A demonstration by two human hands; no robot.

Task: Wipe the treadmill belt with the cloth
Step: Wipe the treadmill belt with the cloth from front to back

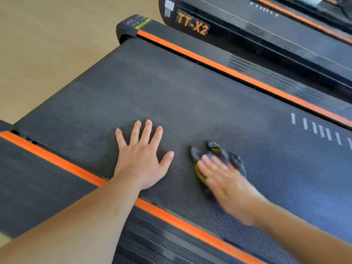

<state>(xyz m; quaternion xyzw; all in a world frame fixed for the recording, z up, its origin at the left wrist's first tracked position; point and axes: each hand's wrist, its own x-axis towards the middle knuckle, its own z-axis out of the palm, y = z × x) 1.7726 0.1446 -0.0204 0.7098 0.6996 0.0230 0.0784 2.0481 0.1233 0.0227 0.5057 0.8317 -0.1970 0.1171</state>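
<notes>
Rests the left hand (142, 161) palm-down on the treadmill belt (171, 88), fingers (147, 130) straight and spread wide, thumb out to the side, holding nothing. Presses the right hand (226, 181), blurred, flat onto the cloth (214, 149), fingers laid out straight and close together, not curled round it. Pins that dark grey cloth, yellow at one edge, bunched on the belt just beside the left thumb. Shows white dash marks (322, 131) farther right on the belt, and a second treadmill (192, 25) marked TT-X2 beyond.
</notes>
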